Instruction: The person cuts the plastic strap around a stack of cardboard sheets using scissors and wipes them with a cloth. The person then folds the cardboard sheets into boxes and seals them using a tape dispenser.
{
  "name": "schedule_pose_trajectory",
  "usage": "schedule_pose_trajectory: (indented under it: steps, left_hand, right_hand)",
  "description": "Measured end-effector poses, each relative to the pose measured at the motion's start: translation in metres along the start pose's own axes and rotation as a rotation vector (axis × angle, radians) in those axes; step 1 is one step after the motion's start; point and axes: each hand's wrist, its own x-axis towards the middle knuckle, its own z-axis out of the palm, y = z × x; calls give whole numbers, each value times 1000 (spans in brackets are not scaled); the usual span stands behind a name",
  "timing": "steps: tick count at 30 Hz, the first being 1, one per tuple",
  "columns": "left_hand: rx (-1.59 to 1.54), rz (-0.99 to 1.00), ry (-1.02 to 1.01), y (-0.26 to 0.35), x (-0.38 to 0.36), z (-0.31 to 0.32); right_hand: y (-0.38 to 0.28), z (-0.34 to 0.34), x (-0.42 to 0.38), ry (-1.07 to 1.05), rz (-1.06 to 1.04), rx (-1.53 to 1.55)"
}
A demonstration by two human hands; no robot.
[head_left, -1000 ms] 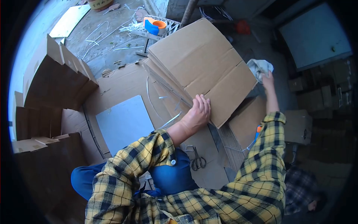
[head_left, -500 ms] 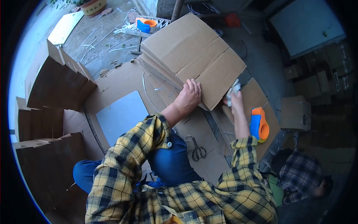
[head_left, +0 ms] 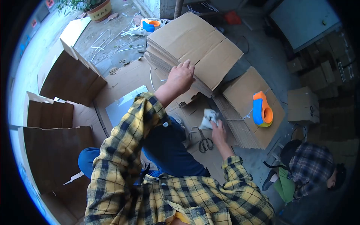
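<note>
A person in a yellow plaid shirt and blue trousers sits on flattened cardboard, seen from above. The left hand (head_left: 180, 77), fingers spread flat and gripping nothing, presses on the near edge of a stack of folded cardboard sheets (head_left: 195, 48) in the upper middle of the frame. The right hand (head_left: 218, 129), just below centre, is closed around a crumpled white cloth (head_left: 208, 117), low over the cardboard floor. A pair of scissors (head_left: 204, 142) lies just to the left of that hand, nearly touching it. To the right, an orange and blue tape dispenser (head_left: 261, 109) rests on a second, lower pile of cardboard (head_left: 243, 93). The stack sits above and between both hands, touching only the left; the cloth is well below it. Judging from this, the left palm would do best to stay flat on the top sheet so the stack cannot slide, while the cloth is kept clear of the scissor blades. Another person in a plaid shirt (head_left: 313, 165) crouches at the lower right.
</note>
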Motion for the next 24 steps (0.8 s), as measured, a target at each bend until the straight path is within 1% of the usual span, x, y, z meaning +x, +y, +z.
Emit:
schedule_pose_trajectory:
  steps: [1, 2, 3, 4, 6, 8, 10, 12, 13, 16, 18, 20, 22, 24]
  left_hand:
    - [-35, -53, -187, 3, -7, -18]
    - [-70, -111, -372, 4, -17, -33]
    - [-40, -110, -376, 6, -33, -40]
    - [-15, -108, -450, 6, -49, -43]
    - [56, -49, -598, 13, -77, -54]
    - [13, -51, -564, 25, -103, -56]
    - [-22, -52, -525, 33, -117, -63]
    - [-3, -110, -495, 43, -121, -79]
    - [-33, -113, -397, 43, -126, -81]
    - [-32, -140, -344, 42, -131, -83]
    - [-37, -150, -345, 37, -134, -81]
    - [-57, -167, -389, 35, -136, -78]
    - [-64, -172, -377, 36, -136, -77]
    - [-74, -175, -369, 35, -135, -78]
  right_hand:
    - [10, 5, -13, 0, -11, 6]
    - [20, 9, -23, -164, 80, -94]
    - [21, 8, -20, -248, 117, -141]
    - [20, 4, -16, -334, 150, -190]
    - [1, -62, 27, -25, -128, 410]
    - [-43, -124, 67, 51, 51, 593]
    - [-65, -140, 101, 332, -107, 488]
    - [-77, -146, 125, 429, -213, 149]
    - [-75, -144, 136, 372, -210, 116]
    - [-64, -147, 153, 316, -190, 141]
    - [-60, -150, 155, 336, -221, 121]
    - [-53, -150, 159, 300, -207, 168]
    - [-48, -146, 162, 308, -240, 201]
    - [-46, -144, 164, 275, -211, 253]
